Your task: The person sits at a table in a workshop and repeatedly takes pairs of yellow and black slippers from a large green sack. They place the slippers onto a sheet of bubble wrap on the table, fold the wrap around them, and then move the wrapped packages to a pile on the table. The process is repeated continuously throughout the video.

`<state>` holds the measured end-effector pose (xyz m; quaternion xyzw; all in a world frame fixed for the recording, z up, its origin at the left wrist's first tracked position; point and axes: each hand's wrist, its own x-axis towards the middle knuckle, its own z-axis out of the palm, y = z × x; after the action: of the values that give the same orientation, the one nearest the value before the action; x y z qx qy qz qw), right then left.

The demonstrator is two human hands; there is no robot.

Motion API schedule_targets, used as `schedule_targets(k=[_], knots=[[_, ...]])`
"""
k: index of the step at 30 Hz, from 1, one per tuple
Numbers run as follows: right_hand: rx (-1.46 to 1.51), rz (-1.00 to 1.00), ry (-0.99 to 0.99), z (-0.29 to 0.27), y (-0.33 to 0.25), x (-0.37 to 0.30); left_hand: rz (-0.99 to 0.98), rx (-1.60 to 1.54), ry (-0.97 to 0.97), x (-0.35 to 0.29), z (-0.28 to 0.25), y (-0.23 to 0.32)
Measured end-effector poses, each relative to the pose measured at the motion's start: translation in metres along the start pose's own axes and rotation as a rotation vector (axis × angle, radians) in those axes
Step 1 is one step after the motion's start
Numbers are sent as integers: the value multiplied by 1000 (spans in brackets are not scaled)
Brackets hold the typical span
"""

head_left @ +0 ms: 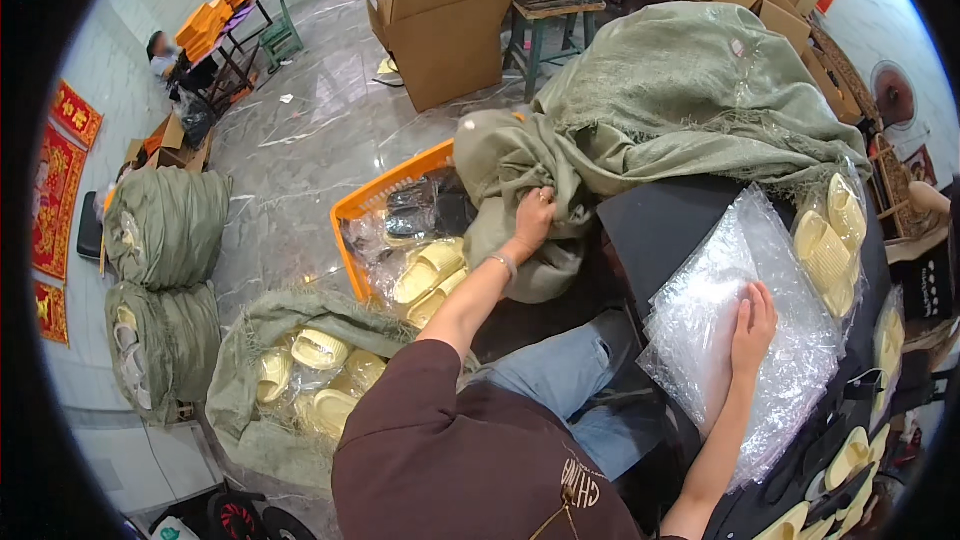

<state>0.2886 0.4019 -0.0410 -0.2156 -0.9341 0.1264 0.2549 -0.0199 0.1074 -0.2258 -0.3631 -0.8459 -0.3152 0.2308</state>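
My left hand [534,221] is closed on the gathered mouth of a grey-green woven sack [690,90], which lies bulging across the far side of the dark table [655,215]. On that table my right hand [752,332] rests on a stack of clear plastic bags [705,300], fingers stretched out. Beside the stack, to the right, lies a bagged pair of pale yellow slippers [830,245]. Below my left arm stands an orange basket [352,208] holding more bagged slippers [430,275], some yellow and some black.
An open woven sack [240,360] of yellow slippers stands at my left, with two filled sacks [165,225] stacked beyond it. Loose slippers [850,460] lie at the lower right. Ahead are a large cardboard box [445,35] and a stool [550,15]. Another person [165,58] sits far left.
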Motion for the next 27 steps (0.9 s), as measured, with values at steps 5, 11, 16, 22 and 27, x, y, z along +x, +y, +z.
schedule_targets(k=[5,11,16,22,27], knots=[[38,4,0,2,-3,4,-267,178,-952,-117,66,-62],[29,-1,12,3,-2,6,-90,205,-1194,-56,17,-31],[54,35,17,-4,-2,3,-114,100,-449,127,-92,73],[85,89,4,-6,0,3,63,-549,-538,246,-3,94],[106,99,-12,-7,0,6,150,-17,-726,286,72,64]])
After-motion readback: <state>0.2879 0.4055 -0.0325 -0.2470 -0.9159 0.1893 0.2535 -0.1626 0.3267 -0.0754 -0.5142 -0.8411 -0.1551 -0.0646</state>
